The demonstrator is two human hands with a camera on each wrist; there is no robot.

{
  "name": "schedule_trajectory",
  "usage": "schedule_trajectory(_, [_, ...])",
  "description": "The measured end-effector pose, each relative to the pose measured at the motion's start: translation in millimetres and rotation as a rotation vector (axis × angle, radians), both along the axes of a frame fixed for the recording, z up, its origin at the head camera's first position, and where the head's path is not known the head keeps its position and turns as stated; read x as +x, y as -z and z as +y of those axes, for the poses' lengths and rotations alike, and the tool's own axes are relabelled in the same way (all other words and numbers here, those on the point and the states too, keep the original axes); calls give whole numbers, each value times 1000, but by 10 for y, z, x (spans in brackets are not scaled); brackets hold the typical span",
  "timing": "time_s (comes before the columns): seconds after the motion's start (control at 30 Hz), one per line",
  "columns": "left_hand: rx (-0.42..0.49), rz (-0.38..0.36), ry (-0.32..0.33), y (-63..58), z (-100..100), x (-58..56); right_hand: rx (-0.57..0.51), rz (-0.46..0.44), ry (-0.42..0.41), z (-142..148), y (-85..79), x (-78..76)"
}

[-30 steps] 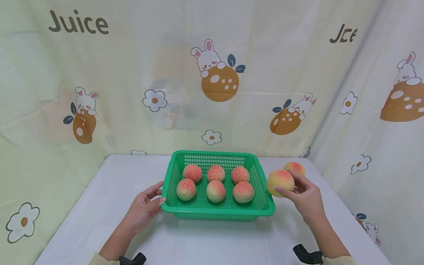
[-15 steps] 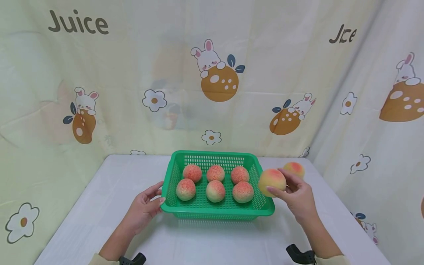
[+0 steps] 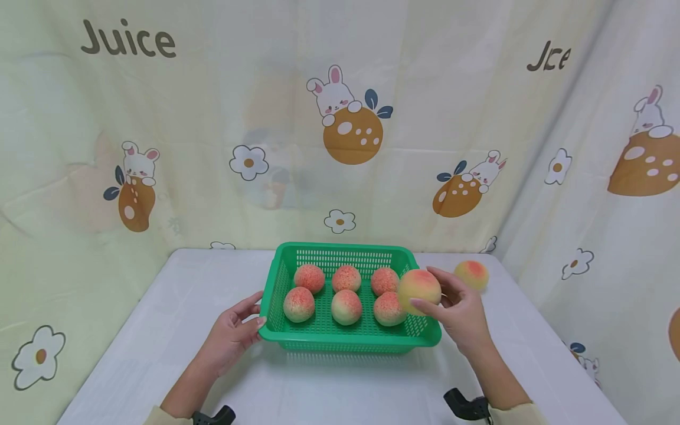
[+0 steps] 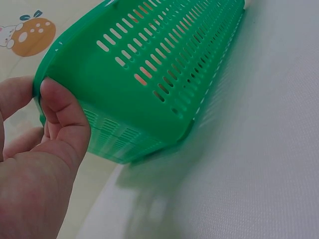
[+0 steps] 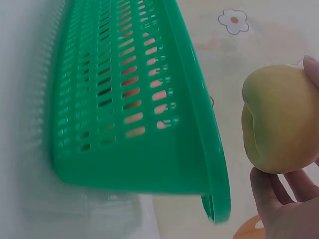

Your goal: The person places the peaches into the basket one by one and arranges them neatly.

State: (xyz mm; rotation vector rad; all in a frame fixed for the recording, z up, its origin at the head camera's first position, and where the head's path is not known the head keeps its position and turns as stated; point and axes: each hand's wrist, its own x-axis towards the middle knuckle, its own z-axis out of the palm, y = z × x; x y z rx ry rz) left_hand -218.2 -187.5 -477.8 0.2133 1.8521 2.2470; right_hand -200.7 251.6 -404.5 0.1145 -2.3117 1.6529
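Observation:
A green plastic basket stands mid-table with several red-speckled peaches in two rows inside. My left hand pinches its left rim between thumb and fingers, as the left wrist view also shows. In my right hand is a larger yellow peach with a red blush, gripped between thumb and fingers above the basket's right side. It partly covers the front right speckled peach in the head view. The right wrist view has this yellow peach apart from the basket rim.
Another yellow peach lies on the white table behind my right hand, right of the basket. A printed curtain hangs behind the table and along its sides.
My right hand has carried the yellow peach leftward, from beside the basket's right edge to over its right side. The left hand and basket stay in place.

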Motion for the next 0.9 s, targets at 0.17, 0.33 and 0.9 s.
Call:
schedule_trajectory(0.17, [-5, -2, -6, 0, 6, -4, -19, 11, -23, -64, 4, -35])
schedule_trajectory(0.33, [-6, -5, -9, -3, 4, -3, -51, 8, -49, -149, -7, -52])
schedule_trajectory(0.9, [-15, -8, -7, -22, 7, 12, -41, -36, -83, -417, 70, -105])
